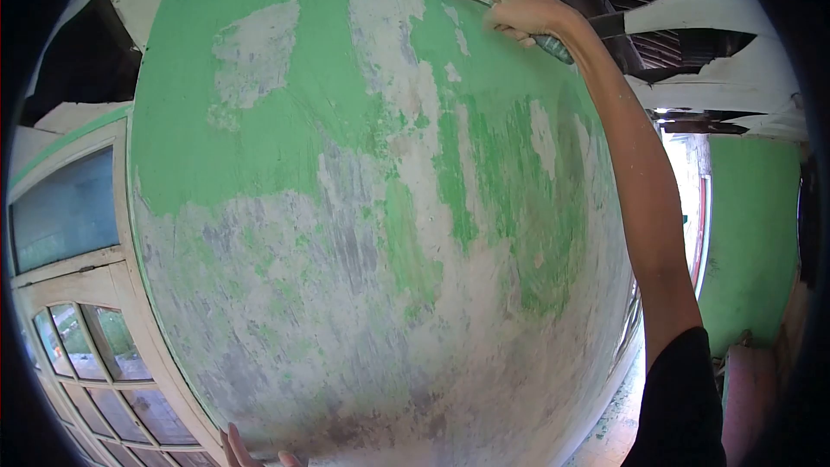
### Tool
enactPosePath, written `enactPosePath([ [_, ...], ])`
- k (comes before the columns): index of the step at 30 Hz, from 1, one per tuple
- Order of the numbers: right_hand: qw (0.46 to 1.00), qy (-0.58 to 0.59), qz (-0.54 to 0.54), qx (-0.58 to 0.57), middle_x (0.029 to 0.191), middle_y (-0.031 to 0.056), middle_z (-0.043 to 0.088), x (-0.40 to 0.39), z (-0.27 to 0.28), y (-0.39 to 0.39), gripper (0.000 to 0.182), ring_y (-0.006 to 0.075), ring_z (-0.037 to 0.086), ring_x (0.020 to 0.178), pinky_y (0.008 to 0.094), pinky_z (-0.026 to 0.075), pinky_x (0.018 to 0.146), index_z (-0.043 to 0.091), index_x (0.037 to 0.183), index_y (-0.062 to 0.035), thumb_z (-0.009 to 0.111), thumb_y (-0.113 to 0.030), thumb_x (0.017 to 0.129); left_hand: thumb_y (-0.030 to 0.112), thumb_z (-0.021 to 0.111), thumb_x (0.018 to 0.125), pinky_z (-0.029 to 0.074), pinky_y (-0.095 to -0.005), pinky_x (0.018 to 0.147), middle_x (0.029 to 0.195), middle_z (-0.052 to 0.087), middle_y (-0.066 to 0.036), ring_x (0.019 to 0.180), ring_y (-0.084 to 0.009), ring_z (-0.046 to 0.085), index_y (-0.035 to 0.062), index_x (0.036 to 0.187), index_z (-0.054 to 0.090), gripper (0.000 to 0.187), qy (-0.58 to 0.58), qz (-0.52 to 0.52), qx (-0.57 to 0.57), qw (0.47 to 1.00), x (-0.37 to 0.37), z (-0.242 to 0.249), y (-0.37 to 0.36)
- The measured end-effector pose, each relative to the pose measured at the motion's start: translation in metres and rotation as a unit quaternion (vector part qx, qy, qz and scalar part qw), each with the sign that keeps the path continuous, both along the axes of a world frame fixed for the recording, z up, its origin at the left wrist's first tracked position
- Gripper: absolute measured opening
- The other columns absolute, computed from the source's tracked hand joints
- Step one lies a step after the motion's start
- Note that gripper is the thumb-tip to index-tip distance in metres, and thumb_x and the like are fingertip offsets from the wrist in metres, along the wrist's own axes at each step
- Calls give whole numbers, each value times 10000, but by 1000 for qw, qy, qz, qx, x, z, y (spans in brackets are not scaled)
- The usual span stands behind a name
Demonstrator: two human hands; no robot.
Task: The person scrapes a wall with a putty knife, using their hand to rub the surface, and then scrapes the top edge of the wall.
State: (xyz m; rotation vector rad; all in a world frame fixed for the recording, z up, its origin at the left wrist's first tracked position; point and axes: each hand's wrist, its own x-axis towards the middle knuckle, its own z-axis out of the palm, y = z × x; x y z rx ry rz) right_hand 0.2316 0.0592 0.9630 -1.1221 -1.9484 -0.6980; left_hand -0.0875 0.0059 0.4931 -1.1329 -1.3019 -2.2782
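My right hand (pixel 527 10) is raised high against the wall, wrapped round a scraper (pixel 553 47) with a greenish handle. Its thin blade points left, and my index finger stretches along it toward the paint. The wall (pixel 259 156) carries green paint above, with bare grey and white patches where paint is gone, mostly across the lower half. At the bottom edge, only the fingertips of my left hand (pixel 246 450) show, spread apart near the wall's foot. Nothing appears in them, and the rest of that hand is out of frame.
On the left stands a pale wooden door (pixel 121 285) with glass panes, under a window (pixel 65 207). Overhead, the ceiling (pixel 718 0) has broken panels with dark gaps. A bright doorway (pixel 692 199) and another green wall (pixel 752 233) lie to the right.
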Motion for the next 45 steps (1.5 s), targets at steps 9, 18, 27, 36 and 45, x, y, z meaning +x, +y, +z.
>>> enactPosePath([
  [9,999,6,14,44,650,42,583,-5,6,9,888,101,417,413,304,408,432,452,1539,-278,478,-22,689,451,525,1004,434,-440,844,1329,451,-194,1080,-295,465,4,1490,406,671,11,10,-22,1000,-4,-4,-2],
  [18,997,-1,-13,76,628,60,561,-5,20,13,880,121,424,412,309,433,441,472,1524,-297,482,-34,684,409,538,1004,399,-448,892,1268,456,-203,1071,-301,452,-31,1486,384,670,39,33,-27,998,-4,0,-6],
  [27,999,-8,-41,28,590,-7,456,-9,34,6,865,83,376,438,268,373,414,463,1531,-301,486,-18,714,405,526,1015,346,-481,1048,1398,424,-245,1252,-358,426,-28,1520,342,690,-56,-32,-26,998,0,-1,0],
  [36,998,-8,-64,-11,621,13,469,-13,27,-15,856,99,377,442,279,400,418,457,1530,-334,474,-27,731,414,524,1018,312,-487,1089,1446,397,-256,1309,-375,393,-27,1528,331,701,-60,-37,4,998,6,3,15],
  [45,998,15,-8,53,604,-10,469,4,54,20,872,88,368,431,262,382,425,446,1541,-298,470,3,723,423,522,1021,278,-493,1130,1495,370,-266,1367,-391,360,-26,1537,320,713,-48,-28,14,998,5,4,16],
])
